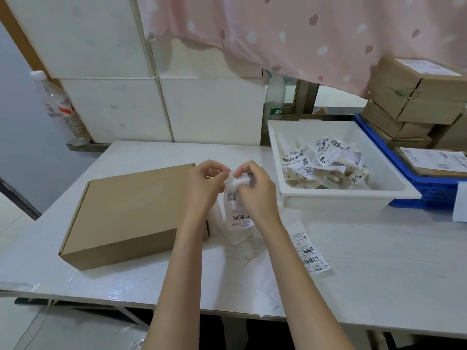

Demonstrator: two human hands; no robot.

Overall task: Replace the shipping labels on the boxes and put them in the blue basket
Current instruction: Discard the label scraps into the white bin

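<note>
A shipping label point(236, 210) is hanging in the air above the desk point(379, 261), just right of a flat brown box point(131, 215) that is lying closed on the desk surface. Both hands are meeting at the label's top edge. The left hand point(204, 183) is pinching the upper corner between thumb and fingertips, its grip closed on the paper. The right hand point(255, 190) is pinching the same top edge just beside it, fingers curled tight on the sheet. Whether one layer is parting from another there cannot be told; the spot is blurred and covered by fingers.

More label paper point(309, 251) with barcodes is lying on the desk to the right of the right forearm, one end reaching toward the desk's near edge.

A white tray point(353, 198) is sitting at the right rear of the desk, holding a heap of crumpled labels point(326, 162). The blue basket point(429, 190) is standing just beside the tray on its right, with a labelled box point(434, 164) lying inside. A stack of brown boxes point(409, 99) is rising behind the basket. A pink patterned curtain point(303, 34) is hanging above. A plastic bottle point(60, 107) is standing against the tiled wall at far left.
</note>
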